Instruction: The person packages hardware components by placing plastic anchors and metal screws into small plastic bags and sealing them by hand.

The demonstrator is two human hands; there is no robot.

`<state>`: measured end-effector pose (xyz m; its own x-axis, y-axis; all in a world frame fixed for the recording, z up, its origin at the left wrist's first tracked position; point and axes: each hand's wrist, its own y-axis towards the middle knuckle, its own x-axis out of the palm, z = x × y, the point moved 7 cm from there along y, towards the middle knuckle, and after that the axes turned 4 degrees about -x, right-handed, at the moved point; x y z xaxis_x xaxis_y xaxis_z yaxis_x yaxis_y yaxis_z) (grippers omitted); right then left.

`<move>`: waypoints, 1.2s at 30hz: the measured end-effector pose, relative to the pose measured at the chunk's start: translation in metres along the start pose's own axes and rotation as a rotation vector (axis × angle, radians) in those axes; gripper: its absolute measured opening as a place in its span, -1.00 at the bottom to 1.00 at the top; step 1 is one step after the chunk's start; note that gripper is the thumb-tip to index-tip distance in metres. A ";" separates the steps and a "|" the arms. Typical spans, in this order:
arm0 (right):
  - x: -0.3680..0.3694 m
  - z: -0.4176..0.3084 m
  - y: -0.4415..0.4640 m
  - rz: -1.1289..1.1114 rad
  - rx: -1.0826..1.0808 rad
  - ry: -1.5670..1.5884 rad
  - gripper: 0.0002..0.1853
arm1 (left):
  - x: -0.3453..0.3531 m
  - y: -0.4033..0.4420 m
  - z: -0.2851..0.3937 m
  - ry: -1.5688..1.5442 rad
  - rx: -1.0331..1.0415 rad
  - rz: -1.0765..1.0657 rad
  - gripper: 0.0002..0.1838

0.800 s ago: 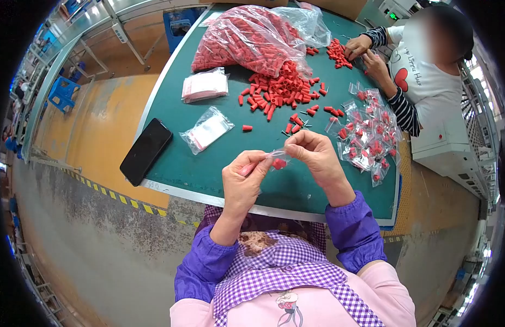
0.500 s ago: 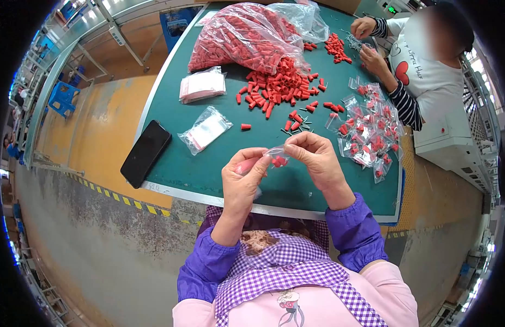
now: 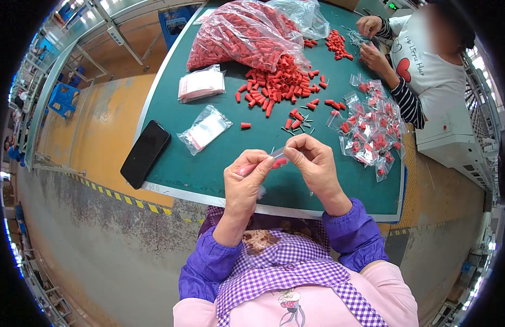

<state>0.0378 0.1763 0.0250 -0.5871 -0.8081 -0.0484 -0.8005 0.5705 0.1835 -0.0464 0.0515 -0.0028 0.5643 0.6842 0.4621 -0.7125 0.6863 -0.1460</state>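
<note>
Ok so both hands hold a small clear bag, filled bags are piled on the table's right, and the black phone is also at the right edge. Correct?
No on the phone: the head view shows the black phone at the table's left edge. The left hand and right hand do hold the small clear bag; filled bags are piled on the right.

Find now the co-worker's farther hand [image 3: 369, 25] moved off the loose red caps [image 3: 336, 46], reached at first. Can see better the grey metal pins [image 3: 355, 37] nearby. Notice also the clear bag [image 3: 278, 155], tilted to a narrower strip between left hand [image 3: 245, 177] and right hand [image 3: 313, 163], with enclosed red pieces [image 3: 280, 163] appearing flatter than before.
</note>
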 end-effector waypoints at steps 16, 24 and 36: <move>-0.021 -0.001 -0.020 0.086 -0.007 -0.201 -0.91 | 0.005 -0.005 -0.032 -0.118 -0.233 -0.083 -0.74; -0.102 -0.076 -0.025 0.520 -0.486 -1.198 -0.85 | 0.009 0.003 -0.039 -0.637 -0.305 -0.138 -0.60; 0.023 0.022 -0.029 0.067 0.224 -0.069 -0.87 | 0.011 -0.005 -0.037 -0.662 -0.270 -0.087 -0.56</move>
<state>0.0448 0.1443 -0.0034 -0.6403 -0.7599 -0.1118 -0.7618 0.6469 -0.0338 -0.0215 0.0648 -0.0298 0.1821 0.3894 0.9029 -0.4998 0.8274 -0.2560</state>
